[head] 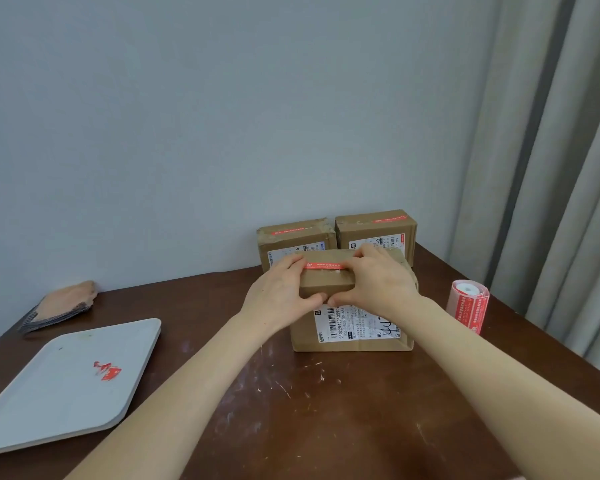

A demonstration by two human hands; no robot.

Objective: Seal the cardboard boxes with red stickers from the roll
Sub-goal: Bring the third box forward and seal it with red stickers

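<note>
A cardboard box [354, 327] is seen standing on the brown counter [326, 410], toward its far right corner, with a white shipping label turned to the camera. A red sticker [323, 265] is laid across the top of the box. Both of its ends are covered by fingertips, so its full length cannot be made out.

The left hand [279, 289] is wrapped over the top front edge from the left, with the fingers laid on the sticker's left end and the thumb pressed against the front face. The right hand [378, 282] is placed likewise from the right, and the two thumbs are brought almost together above the label. Each grip is thus clenched on the box. The label's upper right part is hidden by the right wrist.

Just behind it, two more boxes [293, 240] are set against the wall, each with a red strip on top. Their lower parts are hidden by the front box and the hands.

The roll [468, 303] is stood upright to the right of the box, apart from it and near the counter's edge. Its print is too small to be read.

At the left a grey tray [32, 410] is cut off by the frame, and a few red scraps [107, 370] are seen lying on it. Beyond it, a tan thing with a dark edge [63, 303] cannot be identified.
</note>
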